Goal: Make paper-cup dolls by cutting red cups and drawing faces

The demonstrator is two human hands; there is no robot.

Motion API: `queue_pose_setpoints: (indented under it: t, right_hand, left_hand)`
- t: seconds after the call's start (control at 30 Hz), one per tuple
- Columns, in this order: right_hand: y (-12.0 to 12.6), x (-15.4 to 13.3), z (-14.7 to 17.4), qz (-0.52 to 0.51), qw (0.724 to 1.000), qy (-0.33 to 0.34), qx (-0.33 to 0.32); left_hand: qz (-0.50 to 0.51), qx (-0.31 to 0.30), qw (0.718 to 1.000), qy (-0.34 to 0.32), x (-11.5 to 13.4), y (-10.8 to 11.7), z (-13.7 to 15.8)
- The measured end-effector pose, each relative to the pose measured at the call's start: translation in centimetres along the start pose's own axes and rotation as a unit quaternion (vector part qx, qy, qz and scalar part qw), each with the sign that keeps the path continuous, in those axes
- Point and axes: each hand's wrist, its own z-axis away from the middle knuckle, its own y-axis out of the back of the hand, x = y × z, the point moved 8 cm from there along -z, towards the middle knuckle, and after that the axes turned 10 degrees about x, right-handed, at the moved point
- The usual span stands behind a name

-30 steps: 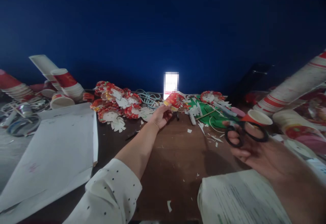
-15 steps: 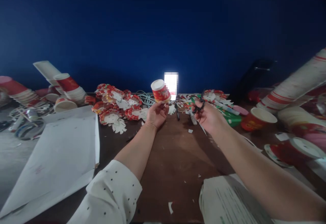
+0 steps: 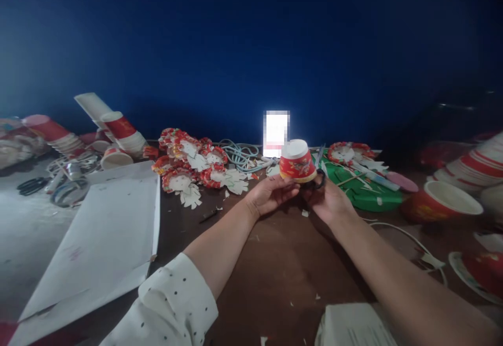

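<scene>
Between my two hands, above the brown table, is a red patterned paper cup turned upside down, its white base up. My left hand is closed on the cup's lower rim from the left. In my right hand are black-handled scissors, held close against the cup's right side near the rim. The scissor blades are hidden behind the cup and fingers. Left of my hands lie several cut red-and-white paper cup pieces with fringed white ends.
Stacked paper cups lean at the left, behind a large white board. A lit screen stands at the back. Right of my hands are a green disc, a red paper cup and a white cable.
My left hand has brought the cup to the right and lower in view. My right hand has brought the scissors against it; before, they were apart. The view has turned slightly left.
</scene>
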Motion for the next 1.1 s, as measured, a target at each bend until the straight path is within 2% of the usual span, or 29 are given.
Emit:
queue_pose_setpoints:
  t: [0.17,0.27,0.4,0.57,0.73,0.83,0.97,1.1]
  right_hand:
    - [-0.1,0.1,0.4,-0.013,0.999,-0.041,0.018]
    - [-0.5,0.3,0.4,-0.012,1.000,-0.027,0.011]
    - [-0.8,0.4,0.1,-0.021,1.000,0.004,0.002]
    - [-0.2,0.7,0.1,-0.056,0.997,-0.030,0.032]
    - [0.5,0.6,0.2,-0.078,0.995,-0.032,0.051]
    - [0.3,0.5,0.2,-0.062,0.997,-0.015,0.031]
    - [-0.5,-0.1,0.8,-0.007,0.999,0.040,0.004]
    - [-0.9,0.0,1.3,0.023,0.998,0.057,0.006]
  left_hand:
    - [0.030,0.044,0.998,-0.040,0.7,1.1,-0.7]
    - [0.028,0.038,0.998,-0.046,0.6,1.2,-1.0]
    - [-0.005,0.028,1.000,-0.011,-0.3,0.9,-0.9]
    - [0.025,0.010,0.999,-0.020,0.4,0.5,-0.4]
    - [0.035,0.002,0.999,-0.036,1.1,0.3,-0.3]
    - [0.021,0.008,0.999,-0.036,1.0,0.4,-0.4]
    - [0.013,0.039,0.998,-0.056,1.1,0.9,-0.8]
    - [-0.006,0.058,0.996,-0.067,0.9,0.9,-0.8]
